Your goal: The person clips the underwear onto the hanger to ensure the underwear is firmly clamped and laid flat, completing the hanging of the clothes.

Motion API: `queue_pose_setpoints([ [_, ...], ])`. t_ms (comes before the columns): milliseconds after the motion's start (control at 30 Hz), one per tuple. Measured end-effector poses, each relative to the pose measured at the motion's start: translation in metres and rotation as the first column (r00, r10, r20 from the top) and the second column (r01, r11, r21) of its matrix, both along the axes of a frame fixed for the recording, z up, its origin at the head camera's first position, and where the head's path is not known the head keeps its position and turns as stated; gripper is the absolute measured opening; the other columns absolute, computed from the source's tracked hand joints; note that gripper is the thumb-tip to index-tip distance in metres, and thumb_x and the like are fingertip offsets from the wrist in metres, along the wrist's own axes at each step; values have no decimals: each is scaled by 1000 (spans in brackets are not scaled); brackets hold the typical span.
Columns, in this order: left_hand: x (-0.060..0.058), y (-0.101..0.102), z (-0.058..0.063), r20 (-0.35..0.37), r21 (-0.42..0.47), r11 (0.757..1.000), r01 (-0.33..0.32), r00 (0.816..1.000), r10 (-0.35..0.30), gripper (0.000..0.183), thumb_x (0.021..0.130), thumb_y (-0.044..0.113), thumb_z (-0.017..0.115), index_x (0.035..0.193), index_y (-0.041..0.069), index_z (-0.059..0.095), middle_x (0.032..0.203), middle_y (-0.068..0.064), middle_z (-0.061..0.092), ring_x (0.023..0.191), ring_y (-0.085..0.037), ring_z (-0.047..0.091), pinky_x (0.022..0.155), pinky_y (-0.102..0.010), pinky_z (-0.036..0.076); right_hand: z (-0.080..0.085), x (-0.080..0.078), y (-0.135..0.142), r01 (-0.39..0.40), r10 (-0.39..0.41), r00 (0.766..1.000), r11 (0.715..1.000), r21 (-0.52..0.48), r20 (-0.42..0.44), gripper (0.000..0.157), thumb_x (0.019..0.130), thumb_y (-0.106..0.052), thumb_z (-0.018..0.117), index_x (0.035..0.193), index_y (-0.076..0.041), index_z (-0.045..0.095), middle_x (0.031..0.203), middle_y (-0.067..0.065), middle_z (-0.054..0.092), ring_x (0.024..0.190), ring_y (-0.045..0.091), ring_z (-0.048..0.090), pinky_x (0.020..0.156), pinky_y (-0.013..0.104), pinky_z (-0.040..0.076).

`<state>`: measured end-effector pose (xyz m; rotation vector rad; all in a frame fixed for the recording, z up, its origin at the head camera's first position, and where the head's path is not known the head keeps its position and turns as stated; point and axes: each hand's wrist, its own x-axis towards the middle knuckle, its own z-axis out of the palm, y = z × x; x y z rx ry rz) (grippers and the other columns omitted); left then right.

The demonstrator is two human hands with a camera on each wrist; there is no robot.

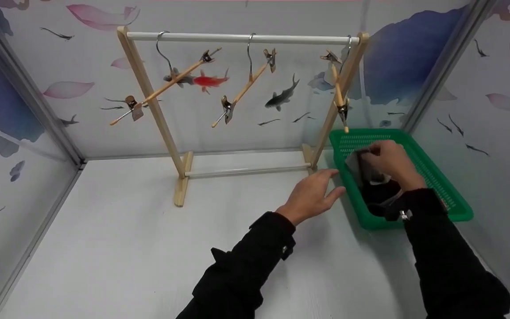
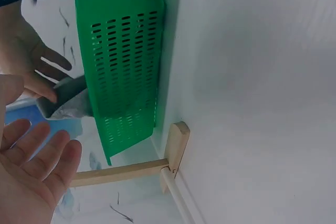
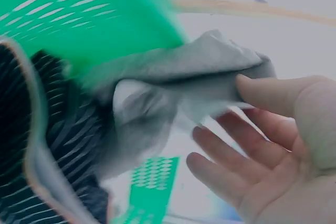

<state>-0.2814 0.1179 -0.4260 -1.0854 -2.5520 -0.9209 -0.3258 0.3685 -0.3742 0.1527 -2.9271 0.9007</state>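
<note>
My right hand (image 1: 392,161) is over the green basket (image 1: 356,199), pinching a grey cloth piece (image 1: 355,168) between thumb and fingers. In the right wrist view the grey cloth (image 3: 210,56) is folded and blurred, its top end at the thumb and its lower part down in the basket. Dark striped fabric (image 3: 73,129) lies beside it there. Left of the basket, my left hand (image 1: 310,195) is held with fingers extended and thumb apart, near the rim and holding nothing. The left wrist view shows its palm (image 2: 26,182) and spread fingers.
A wooden rack (image 1: 153,102) with a white top rod (image 1: 237,38) stands at the back. From it hang three wooden clip hangers, a left one (image 1: 171,84), a middle one (image 1: 242,91) and a right one (image 1: 338,88). Patterned panels (image 1: 481,133) enclose the white table (image 1: 117,230).
</note>
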Motion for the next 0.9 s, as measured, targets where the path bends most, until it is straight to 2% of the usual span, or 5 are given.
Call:
queue_pose_setpoints([
  [300,-4,-15,17,-111,197,979,-57,991,80,47,107,31,55,142,0,52,136,-11,62,123,-17,60,101,-22,46,37,12,-44,45,-71,938,995,-85,-340,34,104,-27,61,118,3,70,109,24,71,102,38,67,84,53,51],
  [467,0,-27,26,-198,328,944,-49,973,120,47,107,28,54,144,-1,49,135,-13,60,125,-19,58,102,-24,45,47,32,-73,-82,56,896,996,-41,-440,26,101,-21,66,112,0,74,104,19,74,98,35,70,82,52,54],
  [567,7,-40,27,-244,409,912,-16,961,126,46,107,25,56,144,-1,49,135,-14,59,127,-20,56,104,-26,44,45,48,-89,-166,147,859,986,5,-491,19,99,-16,69,108,-1,75,98,13,76,88,27,72,76,37,57],
  [700,26,-62,18,-297,480,877,33,946,127,44,105,21,60,143,0,51,136,-12,58,127,-16,55,103,-28,46,34,74,-114,-228,218,820,972,47,-529,11,93,-8,74,103,-3,76,92,6,76,82,17,72,70,25,55],
  [900,57,-93,-17,-359,520,853,42,917,175,37,98,13,69,133,3,59,121,-8,63,110,-15,63,86,-25,54,0,103,-154,-303,311,764,946,112,-565,12,88,-4,79,100,-5,77,92,5,75,85,15,71,72,34,59],
])
